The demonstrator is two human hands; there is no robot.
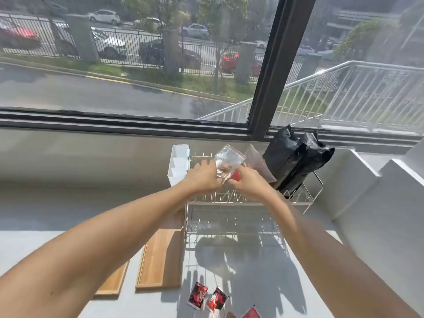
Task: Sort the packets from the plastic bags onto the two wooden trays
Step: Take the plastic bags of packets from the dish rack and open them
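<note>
No readable text, label, brand or number anywhere. Only red-and-black print on the two small packets (197, 295) near the front edge of the counter, too small and blurred to read. Same for the red packet (252, 313) cut off at the near edge. Nothing legible on the clear zip bag (228, 159) either.

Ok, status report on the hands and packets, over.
Left hand and right hand both gripping clear zip-top plastic bag above white wire rack. Two wooden trays bare. Red-black packets loose on counter.

Head view looks forward and down, perhaps slightly tilted.
</note>
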